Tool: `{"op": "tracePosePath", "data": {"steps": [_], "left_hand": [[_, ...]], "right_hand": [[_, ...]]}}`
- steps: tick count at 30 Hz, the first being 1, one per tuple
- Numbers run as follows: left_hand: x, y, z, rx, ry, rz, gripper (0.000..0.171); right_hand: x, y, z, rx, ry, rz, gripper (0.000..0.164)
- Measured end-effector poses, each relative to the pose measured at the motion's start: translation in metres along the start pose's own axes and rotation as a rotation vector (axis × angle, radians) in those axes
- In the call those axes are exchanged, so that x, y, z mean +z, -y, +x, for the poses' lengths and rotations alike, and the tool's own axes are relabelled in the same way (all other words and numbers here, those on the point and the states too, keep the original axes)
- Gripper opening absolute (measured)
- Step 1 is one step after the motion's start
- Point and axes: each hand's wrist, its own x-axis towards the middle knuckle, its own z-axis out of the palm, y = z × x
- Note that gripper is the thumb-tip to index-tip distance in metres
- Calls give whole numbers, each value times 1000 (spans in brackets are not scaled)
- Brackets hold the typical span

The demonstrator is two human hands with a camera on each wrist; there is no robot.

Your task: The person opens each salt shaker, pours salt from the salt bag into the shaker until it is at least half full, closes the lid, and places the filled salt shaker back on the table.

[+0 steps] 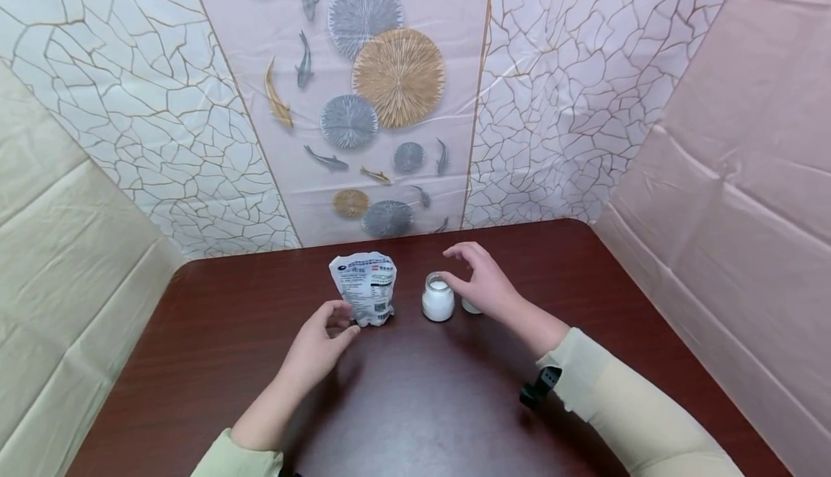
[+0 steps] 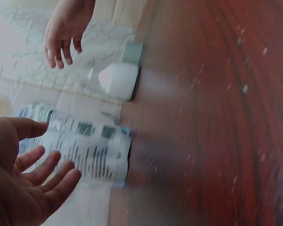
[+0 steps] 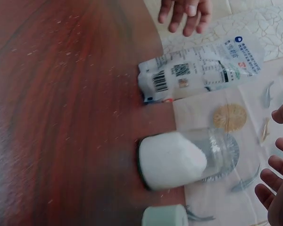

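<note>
A printed white plastic bag [image 1: 368,286] stands upright on the table, its label and barcode facing me. My left hand [image 1: 317,343] is beside the bag's lower left side with fingers relaxed and holds nothing; whether a fingertip touches the bag is hard to tell. To the right of the bag is a small glass jar [image 1: 438,304], partly filled with a white, heaped, powdery substance. My right hand [image 1: 485,282] hovers near the jar's mouth, thumb and fingers apart and holding nothing. Beside the jar, a pale green lid [image 3: 164,216] is partly hidden by that hand in the head view.
The dark reddish-brown table [image 1: 415,405] has a rounded back right corner. Behind it hangs a patterned backdrop [image 1: 389,174], and plain beige cloth [image 1: 727,195] closes off the sides. A black band [image 1: 541,387] is on my right wrist.
</note>
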Motion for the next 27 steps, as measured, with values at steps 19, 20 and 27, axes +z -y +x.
{"op": "tracePosePath", "data": {"steps": [19, 20, 27], "left_hand": [[61, -23, 15, 160, 132, -106, 33], [64, -23, 17, 162, 138, -105, 34], [83, -28, 28, 125, 173, -138, 45]], "right_hand": [[5, -45, -30, 60, 50, -72, 37], [5, -47, -31, 61, 53, -80, 37], [7, -60, -34, 70, 57, -123, 40]]}}
